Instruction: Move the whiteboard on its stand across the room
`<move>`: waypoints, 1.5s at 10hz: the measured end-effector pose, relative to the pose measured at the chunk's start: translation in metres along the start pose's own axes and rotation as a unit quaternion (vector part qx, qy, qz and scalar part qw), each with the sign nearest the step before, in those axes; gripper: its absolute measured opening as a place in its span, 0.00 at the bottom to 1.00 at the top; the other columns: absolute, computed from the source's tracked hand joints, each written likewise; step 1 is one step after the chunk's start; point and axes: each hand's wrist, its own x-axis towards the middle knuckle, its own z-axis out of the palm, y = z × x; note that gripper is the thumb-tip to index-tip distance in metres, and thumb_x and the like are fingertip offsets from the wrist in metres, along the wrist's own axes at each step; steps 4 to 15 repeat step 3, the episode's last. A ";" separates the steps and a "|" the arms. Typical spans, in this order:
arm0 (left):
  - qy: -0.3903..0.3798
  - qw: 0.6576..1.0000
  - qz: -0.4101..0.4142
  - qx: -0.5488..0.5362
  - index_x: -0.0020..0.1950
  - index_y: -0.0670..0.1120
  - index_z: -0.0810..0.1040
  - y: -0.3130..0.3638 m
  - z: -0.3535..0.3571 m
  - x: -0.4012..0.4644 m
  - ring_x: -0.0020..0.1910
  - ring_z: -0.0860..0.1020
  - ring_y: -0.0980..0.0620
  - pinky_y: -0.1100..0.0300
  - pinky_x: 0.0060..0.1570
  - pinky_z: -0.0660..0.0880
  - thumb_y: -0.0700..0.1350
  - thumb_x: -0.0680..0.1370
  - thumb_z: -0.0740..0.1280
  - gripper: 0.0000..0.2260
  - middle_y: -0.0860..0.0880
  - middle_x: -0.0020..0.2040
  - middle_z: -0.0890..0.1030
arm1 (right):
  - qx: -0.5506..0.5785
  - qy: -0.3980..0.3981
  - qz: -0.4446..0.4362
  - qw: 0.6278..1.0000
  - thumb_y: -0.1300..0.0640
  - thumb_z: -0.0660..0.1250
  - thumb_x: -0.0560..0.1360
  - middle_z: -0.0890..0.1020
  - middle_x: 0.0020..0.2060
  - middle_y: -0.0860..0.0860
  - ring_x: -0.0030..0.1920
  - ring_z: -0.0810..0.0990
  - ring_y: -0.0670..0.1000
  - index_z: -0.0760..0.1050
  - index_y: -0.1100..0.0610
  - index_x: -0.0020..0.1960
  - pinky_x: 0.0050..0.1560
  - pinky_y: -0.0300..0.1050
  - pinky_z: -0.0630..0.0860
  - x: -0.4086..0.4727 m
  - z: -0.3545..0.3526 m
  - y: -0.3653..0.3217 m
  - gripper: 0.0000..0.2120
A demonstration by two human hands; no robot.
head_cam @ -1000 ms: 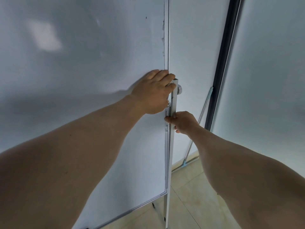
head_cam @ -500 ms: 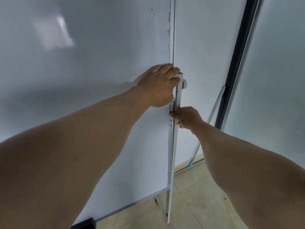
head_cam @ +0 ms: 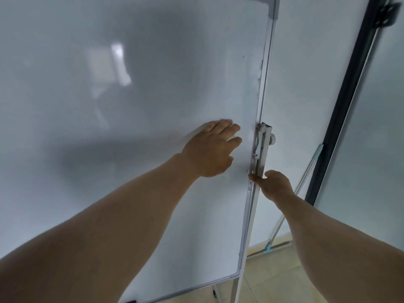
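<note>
Ahead of me the wall (head_cam: 306,88) is plain and pale, a cool grey-white in soft, even light. To my right a dark frame post (head_cam: 349,97) runs from the top corner down toward the floor, with a dark bracket (head_cam: 388,15) near its top, and beyond it sits a frosted pane (head_cam: 380,132). A thin pale pole (head_cam: 299,189) leans against the wall just beside the post, its foot resting by the baseboard (head_cam: 273,248). Under me the floor (head_cam: 273,278) is beige tile with faint grout lines.
</note>
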 end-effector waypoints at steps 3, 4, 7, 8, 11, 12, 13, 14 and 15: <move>-0.028 0.995 -0.091 0.042 0.65 0.46 0.76 -0.089 -0.060 -0.178 0.73 0.67 0.46 0.52 0.73 0.61 0.50 0.76 0.64 0.18 0.46 0.70 0.73 | -0.060 0.033 0.015 0.998 0.36 0.64 0.74 0.75 0.33 0.53 0.41 0.75 0.58 0.73 0.63 0.48 0.43 0.49 0.72 -0.074 0.023 -0.036 0.28; -0.028 0.995 -0.091 0.042 0.65 0.46 0.76 -0.089 -0.060 -0.178 0.73 0.67 0.46 0.52 0.73 0.61 0.50 0.76 0.64 0.18 0.46 0.70 0.73 | -0.060 0.033 0.015 0.998 0.36 0.64 0.74 0.75 0.33 0.53 0.41 0.75 0.58 0.73 0.63 0.48 0.43 0.49 0.72 -0.074 0.023 -0.036 0.28; -0.028 0.995 -0.091 0.042 0.65 0.46 0.76 -0.089 -0.060 -0.178 0.73 0.67 0.46 0.52 0.73 0.61 0.50 0.76 0.64 0.18 0.46 0.70 0.73 | -0.060 0.033 0.015 0.998 0.36 0.64 0.74 0.75 0.33 0.53 0.41 0.75 0.58 0.73 0.63 0.48 0.43 0.49 0.72 -0.074 0.023 -0.036 0.28; -0.028 0.995 -0.091 0.042 0.65 0.46 0.76 -0.089 -0.060 -0.178 0.73 0.67 0.46 0.52 0.73 0.61 0.50 0.76 0.64 0.18 0.46 0.70 0.73 | -0.060 0.033 0.015 0.998 0.36 0.64 0.74 0.75 0.33 0.53 0.41 0.75 0.58 0.73 0.63 0.48 0.43 0.49 0.72 -0.074 0.023 -0.036 0.28; -0.028 0.995 -0.091 0.042 0.65 0.46 0.76 -0.089 -0.060 -0.178 0.73 0.67 0.46 0.52 0.73 0.61 0.50 0.76 0.64 0.18 0.46 0.70 0.73 | -0.060 0.033 0.015 0.998 0.36 0.64 0.74 0.75 0.33 0.53 0.41 0.75 0.58 0.73 0.63 0.48 0.43 0.49 0.72 -0.074 0.023 -0.036 0.28; -0.028 0.995 -0.091 0.042 0.65 0.46 0.76 -0.089 -0.060 -0.178 0.73 0.67 0.46 0.52 0.73 0.61 0.50 0.76 0.64 0.18 0.46 0.70 0.73 | -0.060 0.033 0.015 0.998 0.36 0.64 0.74 0.75 0.33 0.53 0.41 0.75 0.58 0.73 0.63 0.48 0.43 0.49 0.72 -0.074 0.023 -0.036 0.28; -0.028 0.995 -0.091 0.042 0.65 0.46 0.76 -0.089 -0.060 -0.178 0.73 0.67 0.46 0.52 0.73 0.61 0.50 0.76 0.64 0.18 0.46 0.70 0.73 | -0.060 0.033 0.015 0.998 0.36 0.64 0.74 0.75 0.33 0.53 0.41 0.75 0.58 0.73 0.63 0.48 0.43 0.49 0.72 -0.074 0.023 -0.036 0.28; -0.028 0.995 -0.091 0.042 0.65 0.46 0.76 -0.089 -0.060 -0.178 0.73 0.67 0.46 0.52 0.73 0.61 0.50 0.76 0.64 0.18 0.46 0.70 0.73 | -0.060 0.033 0.015 0.998 0.36 0.64 0.74 0.75 0.33 0.53 0.41 0.75 0.58 0.73 0.63 0.48 0.43 0.49 0.72 -0.074 0.023 -0.036 0.28; -0.028 0.995 -0.091 0.042 0.65 0.46 0.76 -0.089 -0.060 -0.178 0.73 0.67 0.46 0.52 0.73 0.61 0.50 0.76 0.64 0.18 0.46 0.70 0.73 | -0.060 0.033 0.015 0.998 0.36 0.64 0.74 0.75 0.33 0.53 0.41 0.75 0.58 0.73 0.63 0.48 0.43 0.49 0.72 -0.074 0.023 -0.036 0.28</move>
